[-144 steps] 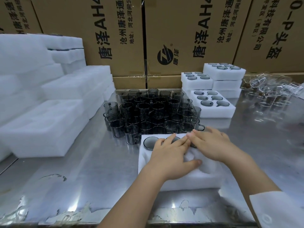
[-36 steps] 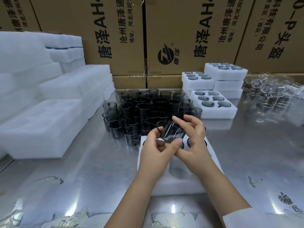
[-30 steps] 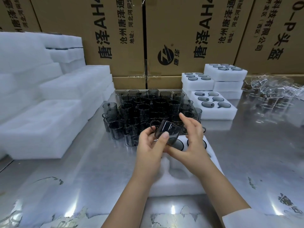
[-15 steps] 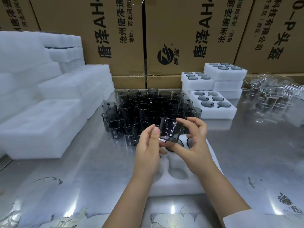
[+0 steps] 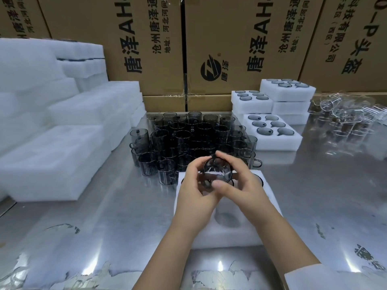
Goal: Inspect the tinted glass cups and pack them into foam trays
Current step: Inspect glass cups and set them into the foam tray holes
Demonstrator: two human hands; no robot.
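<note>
Both hands hold one tinted glass cup [image 5: 217,171] above the far end of a white foam tray [image 5: 232,237], its round end turned toward me. My left hand [image 5: 195,191] grips its left side and my right hand [image 5: 240,185] pinches it from the right, thumb in front. The tray lies on the steel table [image 5: 104,216]; one round pocket [image 5: 227,219] near me shows hollow, and dark cup rims peek out beside my hands at its far edge. Behind it stands a dense cluster of several tinted cups [image 5: 192,137].
Filled foam trays [image 5: 272,132] lie and stack at the back right. Clear glass cups [image 5: 345,114] are heaped at the far right. Stacks of white foam trays [image 5: 52,126] fill the left side. Cardboard boxes [image 5: 230,45] wall off the back.
The cup has been turned in my hands, from lying on its side with the wall showing to having its round end face me. It has stayed above the tray's far end.
</note>
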